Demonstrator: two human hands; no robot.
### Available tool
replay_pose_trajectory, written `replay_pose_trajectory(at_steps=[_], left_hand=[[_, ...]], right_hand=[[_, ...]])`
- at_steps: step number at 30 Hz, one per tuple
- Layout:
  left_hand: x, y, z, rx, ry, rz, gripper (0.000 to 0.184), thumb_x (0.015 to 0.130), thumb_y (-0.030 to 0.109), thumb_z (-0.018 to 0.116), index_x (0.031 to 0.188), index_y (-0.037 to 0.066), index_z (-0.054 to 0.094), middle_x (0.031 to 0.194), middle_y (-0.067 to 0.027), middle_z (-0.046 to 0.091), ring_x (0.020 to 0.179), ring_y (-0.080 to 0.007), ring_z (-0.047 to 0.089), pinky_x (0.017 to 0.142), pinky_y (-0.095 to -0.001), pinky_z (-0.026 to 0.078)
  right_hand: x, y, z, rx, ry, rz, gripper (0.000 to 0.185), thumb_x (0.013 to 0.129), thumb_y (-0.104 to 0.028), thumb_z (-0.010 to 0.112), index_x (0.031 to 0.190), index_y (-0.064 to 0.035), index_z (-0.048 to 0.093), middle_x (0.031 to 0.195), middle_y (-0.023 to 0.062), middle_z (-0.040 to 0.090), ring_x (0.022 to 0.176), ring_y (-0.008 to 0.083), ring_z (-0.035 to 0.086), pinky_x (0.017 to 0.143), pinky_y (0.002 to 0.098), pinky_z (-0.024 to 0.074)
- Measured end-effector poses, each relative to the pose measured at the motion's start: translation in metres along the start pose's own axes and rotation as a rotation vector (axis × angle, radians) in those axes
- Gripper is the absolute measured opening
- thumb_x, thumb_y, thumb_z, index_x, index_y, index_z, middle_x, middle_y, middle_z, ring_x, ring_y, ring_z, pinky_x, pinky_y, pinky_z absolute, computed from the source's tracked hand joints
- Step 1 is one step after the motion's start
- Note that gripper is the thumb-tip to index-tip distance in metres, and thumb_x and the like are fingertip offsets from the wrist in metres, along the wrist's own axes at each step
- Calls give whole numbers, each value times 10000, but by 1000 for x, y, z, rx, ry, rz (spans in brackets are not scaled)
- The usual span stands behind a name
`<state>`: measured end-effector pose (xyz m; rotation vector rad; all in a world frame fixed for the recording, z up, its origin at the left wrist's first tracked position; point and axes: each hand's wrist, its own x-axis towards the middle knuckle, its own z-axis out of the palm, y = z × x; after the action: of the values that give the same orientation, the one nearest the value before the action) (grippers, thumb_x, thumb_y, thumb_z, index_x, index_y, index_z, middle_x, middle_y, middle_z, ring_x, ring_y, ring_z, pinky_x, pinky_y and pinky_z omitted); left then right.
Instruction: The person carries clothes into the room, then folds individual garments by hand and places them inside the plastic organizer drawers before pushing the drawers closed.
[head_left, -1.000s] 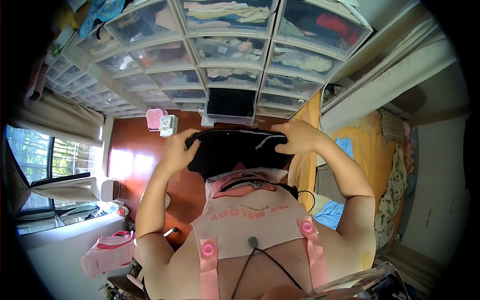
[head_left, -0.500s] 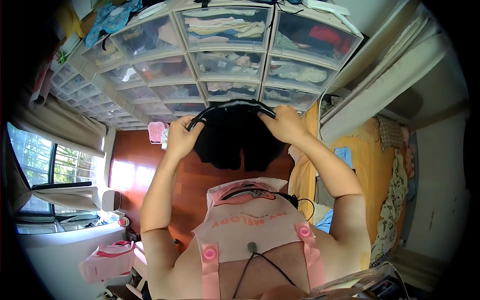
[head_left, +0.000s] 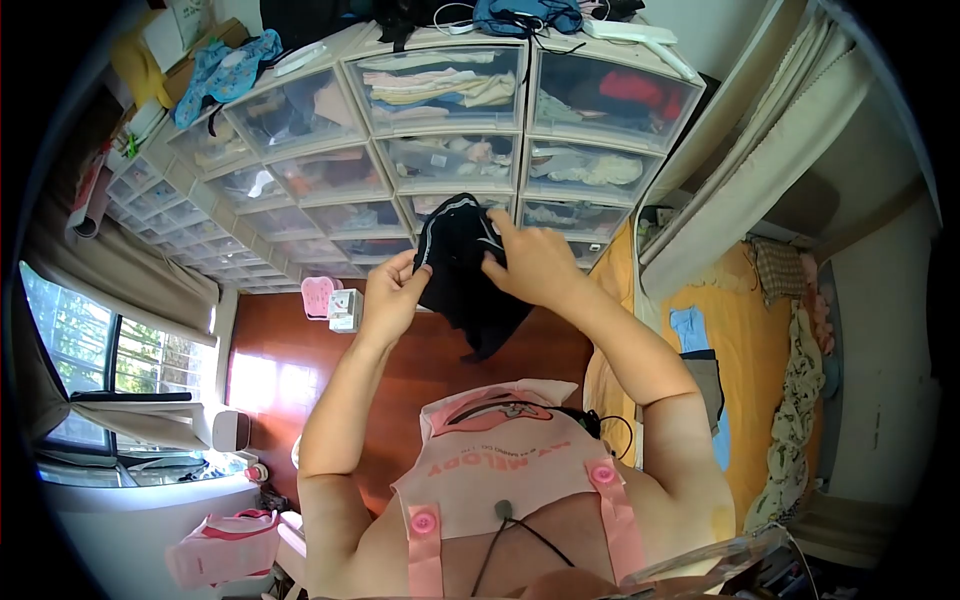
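A pair of black shorts [head_left: 468, 295] hangs in front of me over the floor, its waistband arched at the top with a pale stripe along it. My left hand [head_left: 392, 298] pinches the left side of the waistband between thumb and fingers. On the other side, my right hand [head_left: 538, 263] grips the waistband, thumb at the inside and fingers over the edge. The cloth is bunched between the two hands, and the legs droop toward the lower right.
Clear plastic drawers [head_left: 450, 85] full of folded clothes rise ahead. A pink stool [head_left: 318, 297] and a white box [head_left: 345, 311] stand at the left on the wooden floor [head_left: 300, 375]. A bed with an orange sheet [head_left: 750, 370] lies right, with a light blue cloth [head_left: 688, 328] on it.
My hands have come closer together, so the waistband, stretched wide before, is now narrow and folded. The shorts' legs have swung together. My view has tilted up slightly.
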<state>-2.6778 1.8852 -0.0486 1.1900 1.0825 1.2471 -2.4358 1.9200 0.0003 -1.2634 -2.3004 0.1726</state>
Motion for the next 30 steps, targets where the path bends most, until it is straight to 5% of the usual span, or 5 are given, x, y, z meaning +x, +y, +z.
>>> replay_pose_trajectory(at_steps=[13,18,21,26,30], left_hand=[[-17,26,7,-66,-32,-22,268,1000,-3,551,1218,-35,703,993,-15,746,825,-54,659,743,-194,503],[-19,45,-3,214,56,21,261,983,-9,573,1194,-24,725,955,-4,743,805,-41,643,713,-193,492],[-19,48,-18,486,106,82,272,965,-14,599,1209,-30,719,971,-23,747,838,-52,649,751,-205,509],[-32,50,3,558,125,144,282,980,29,651,1250,-29,706,1101,-95,759,994,-86,675,895,-230,525],[-37,11,18,477,170,250,311,953,30,704,1262,-4,709,790,15,640,722,-37,533,635,-214,463]], right_hand=[[-12,13,20,171,-254,26,548,801,-114,713,1295,-16,496,957,255,721,908,452,707,793,516,573],[-8,38,43,433,-33,-3,233,890,-176,621,916,41,703,887,295,682,920,489,656,834,526,537],[3,47,26,690,-314,291,240,918,-166,581,891,53,677,700,216,653,613,337,659,609,446,554],[4,23,24,1114,-363,653,178,943,-150,545,885,-10,639,627,48,531,517,141,546,387,302,427],[-1,-8,41,1441,-299,725,108,929,-157,554,979,-62,566,656,19,492,467,115,473,379,272,389]])
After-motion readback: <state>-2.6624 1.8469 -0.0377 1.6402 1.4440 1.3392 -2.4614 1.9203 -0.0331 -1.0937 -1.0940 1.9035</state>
